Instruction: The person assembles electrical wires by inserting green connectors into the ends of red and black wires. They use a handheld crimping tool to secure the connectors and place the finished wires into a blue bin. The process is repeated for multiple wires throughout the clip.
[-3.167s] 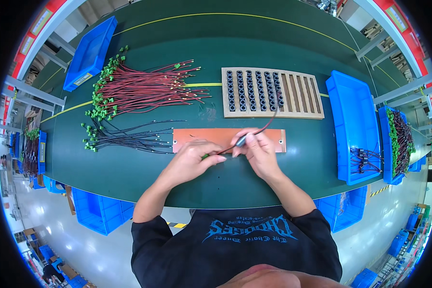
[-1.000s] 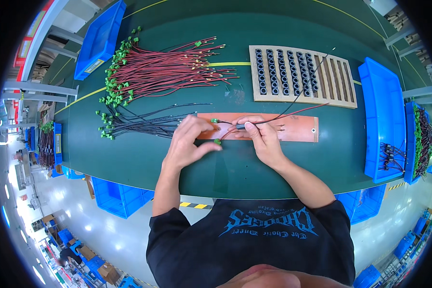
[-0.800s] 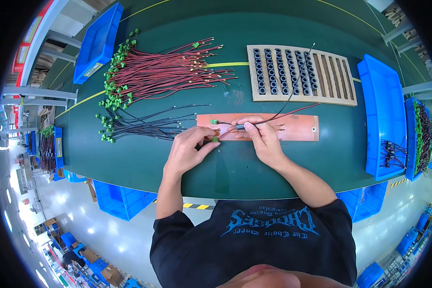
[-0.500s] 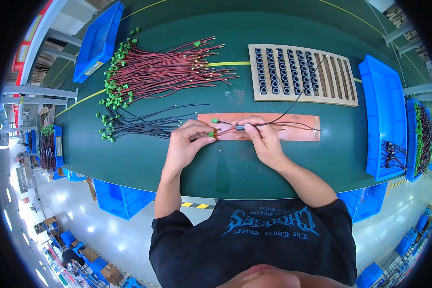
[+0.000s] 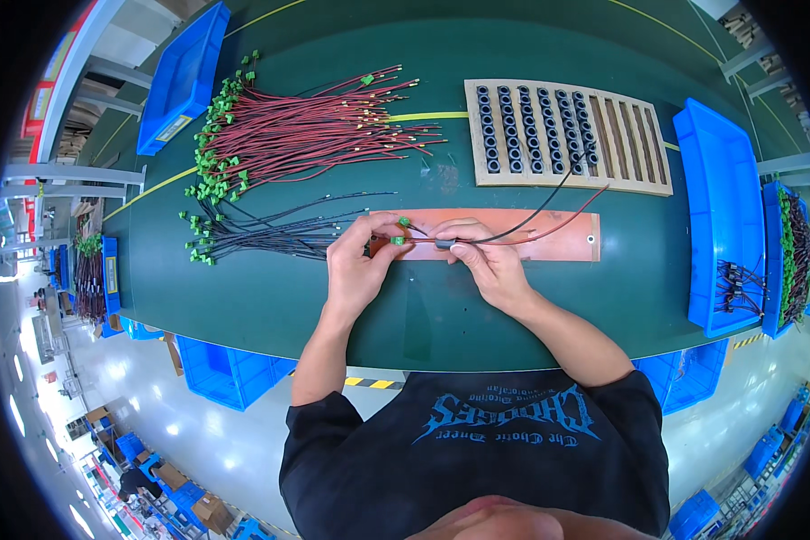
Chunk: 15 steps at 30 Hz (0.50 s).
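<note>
My left hand (image 5: 358,263) pinches a small green connector (image 5: 398,240) between thumb and fingertips; a second green connector (image 5: 405,221) sits just above it. In my right hand (image 5: 492,265) is a black cylindrical ferrite core (image 5: 445,244), gripped close to the connectors. A black wire (image 5: 542,205) and a red wire (image 5: 562,225) extend from the core past my right fingers, curving up to the right. Both hands are over a copper-coloured strip (image 5: 549,247) on the green table. My fingers partly hide the wires.
Bundles of red wires (image 5: 315,126) and black wires (image 5: 279,236) with green connectors lie at the left. A slotted wooden tray (image 5: 616,186) holds rows of black cores. Blue bins (image 5: 715,207) stand at the right, another blue bin (image 5: 184,81) at the far left.
The red wire's free end has swung up off the strip, and the black wire's end has dropped lower. The connectors are now closer together at my left fingertips; the core shifted slightly left.
</note>
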Each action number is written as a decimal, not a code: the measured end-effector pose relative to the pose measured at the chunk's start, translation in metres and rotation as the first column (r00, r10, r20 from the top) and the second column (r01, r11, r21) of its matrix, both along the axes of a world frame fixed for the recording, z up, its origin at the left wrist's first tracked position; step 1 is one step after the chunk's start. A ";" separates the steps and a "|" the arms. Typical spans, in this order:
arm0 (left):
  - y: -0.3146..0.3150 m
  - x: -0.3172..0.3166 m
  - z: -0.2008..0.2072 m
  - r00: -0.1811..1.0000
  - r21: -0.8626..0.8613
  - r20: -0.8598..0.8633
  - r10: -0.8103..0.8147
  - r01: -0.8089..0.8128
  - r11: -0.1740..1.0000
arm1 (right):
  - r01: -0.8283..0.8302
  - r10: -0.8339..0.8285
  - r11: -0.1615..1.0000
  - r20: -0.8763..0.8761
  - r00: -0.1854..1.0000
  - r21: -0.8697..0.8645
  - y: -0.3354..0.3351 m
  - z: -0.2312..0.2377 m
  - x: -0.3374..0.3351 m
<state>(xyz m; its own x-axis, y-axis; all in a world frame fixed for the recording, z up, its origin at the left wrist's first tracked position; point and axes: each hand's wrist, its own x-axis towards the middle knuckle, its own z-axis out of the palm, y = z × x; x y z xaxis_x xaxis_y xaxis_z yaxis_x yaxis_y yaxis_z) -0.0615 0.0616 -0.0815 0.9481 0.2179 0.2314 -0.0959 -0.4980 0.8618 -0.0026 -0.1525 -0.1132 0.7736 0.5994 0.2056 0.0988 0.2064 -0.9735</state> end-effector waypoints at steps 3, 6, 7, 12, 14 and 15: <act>-0.001 0.000 0.005 0.997 0.029 -0.076 0.019 -0.017 0.999 | -0.013 0.013 1.000 -0.019 1.000 0.008 0.000 0.000 0.001; -0.003 0.004 0.010 0.978 0.005 -0.207 -0.017 0.018 1.000 | -0.046 0.046 0.999 0.007 0.999 -0.028 -0.002 0.004 0.004; -0.002 0.007 0.012 0.982 0.104 -0.182 -0.046 0.065 0.992 | -0.043 0.045 0.998 0.036 0.998 -0.048 -0.003 0.007 0.005; 0.015 0.009 0.015 0.985 0.284 -0.082 -0.154 0.171 0.944 | -0.086 0.095 0.993 0.119 0.988 -0.078 -0.003 0.011 0.012; 0.016 0.008 0.009 0.987 0.283 -0.090 -0.133 0.153 0.947 | -0.138 0.143 0.987 0.058 0.988 -0.087 -0.004 0.013 0.014; 0.016 0.008 0.008 0.988 0.291 -0.083 -0.131 0.150 0.945 | -0.158 0.166 0.982 0.080 0.983 -0.101 -0.005 0.015 0.016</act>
<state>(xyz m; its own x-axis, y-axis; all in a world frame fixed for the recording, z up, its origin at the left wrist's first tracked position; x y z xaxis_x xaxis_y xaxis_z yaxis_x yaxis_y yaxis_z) -0.0534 0.0771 -0.0733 0.9786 0.0125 0.2055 -0.1346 -0.7163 0.6846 0.0136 -0.1574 -0.0980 0.6461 0.7352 0.2052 0.1572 0.1349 -0.9783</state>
